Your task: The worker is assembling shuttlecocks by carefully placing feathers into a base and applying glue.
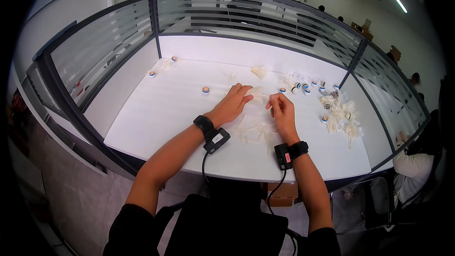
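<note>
My left hand [231, 104] is over the middle of the white table, thumb and fingers closing at a pale feather piece [258, 96]. Opposite it, my right hand [283, 114] has its fingers curled into a pinch; what they hold, if anything, is too small to make out. Loose whitish feathers [253, 132] lie on the table between my forearms. Beyond my left hand stands a small shuttlecock head [205, 90] with a blue and white band. Another such head [283, 90] sits just past my right hand.
Several shuttlecock heads and feathers [348, 114] are heaped at the right. Two more heads, one of them the nearer head [152, 74], lie at the far left. A striped glass partition [237, 19] encloses the table [156, 123]. Another person's pale sleeve [412, 168] shows at the right.
</note>
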### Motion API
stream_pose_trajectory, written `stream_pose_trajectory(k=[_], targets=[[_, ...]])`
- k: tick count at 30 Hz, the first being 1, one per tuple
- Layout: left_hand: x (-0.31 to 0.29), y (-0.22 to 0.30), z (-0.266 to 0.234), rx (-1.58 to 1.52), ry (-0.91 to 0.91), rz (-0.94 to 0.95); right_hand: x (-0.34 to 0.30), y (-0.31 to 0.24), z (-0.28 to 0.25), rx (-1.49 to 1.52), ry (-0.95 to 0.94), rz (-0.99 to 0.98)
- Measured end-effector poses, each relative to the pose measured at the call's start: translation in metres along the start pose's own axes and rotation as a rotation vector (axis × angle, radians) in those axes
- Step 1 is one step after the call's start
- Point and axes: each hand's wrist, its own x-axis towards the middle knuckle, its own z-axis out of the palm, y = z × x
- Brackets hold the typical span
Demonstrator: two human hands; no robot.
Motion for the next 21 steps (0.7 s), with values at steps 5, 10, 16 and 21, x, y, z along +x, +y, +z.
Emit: stream_pose_trajectory(k=[5, 10, 16, 21], targets=[[-0.0004, -0.0032, 0.0002, -0.033, -0.001, -0.001, -0.0017, 0.0005, 0.0002, 0.008, 0.006, -0.012], [0.0007, -0.0027, -0.0012, -0.072, -0.020, -0.007, -0.0027, 0.0003, 0.0005, -0.012, -0.020, -0.019], [0.0007, -0.0050, -0.0016, -0.098, -0.054, -0.014, -0.0024, -0.0003, 0.0006, 0.009, -0.050, -0.001], [0.0023, -0.0020, -0.0026, -0.113, 0.004, 0.021, -0.0013, 0.0050, -0.0020, 0.013, -0.094, 0.030]])
